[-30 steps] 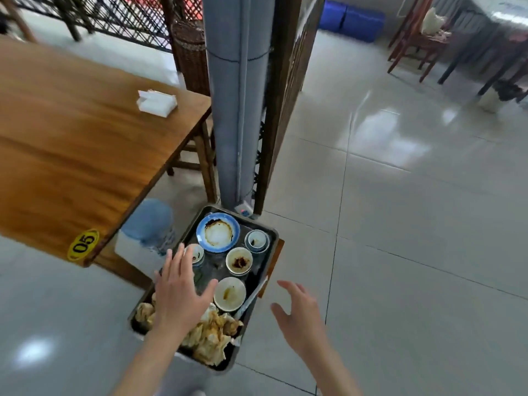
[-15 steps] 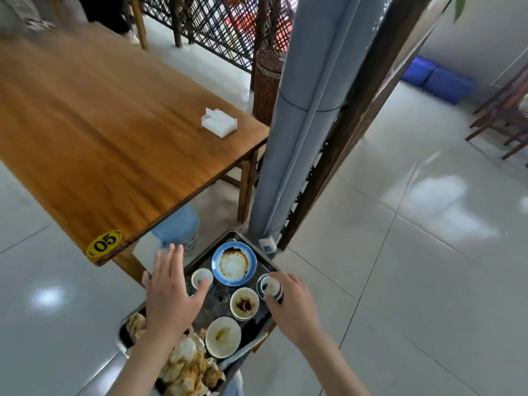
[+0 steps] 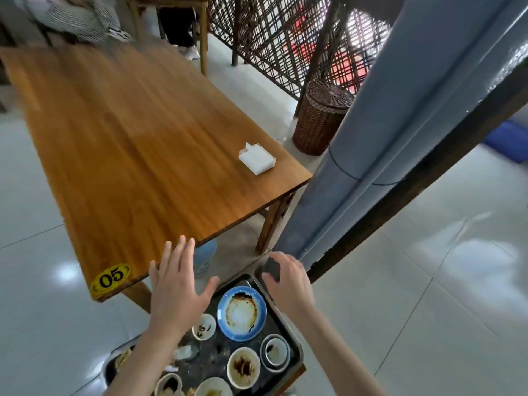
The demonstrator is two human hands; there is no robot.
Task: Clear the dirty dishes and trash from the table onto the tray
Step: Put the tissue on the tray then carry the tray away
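Wooden table (image 3: 137, 155) holds only napkins (image 3: 257, 158); left hand (image 3: 177, 284) spread open, right hand's (image 3: 288, 281) grip unclear, above tray (image 3: 297, 348).

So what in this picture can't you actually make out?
All in the head view:
- The near end of the tray and its nearest dishes are cut off by the bottom edge.
- Part of the tray's left side is hidden under the left hand and forearm.
- The dark thing at the right hand is too blurred to name.
- The seated person at the top left is cropped and blurred.
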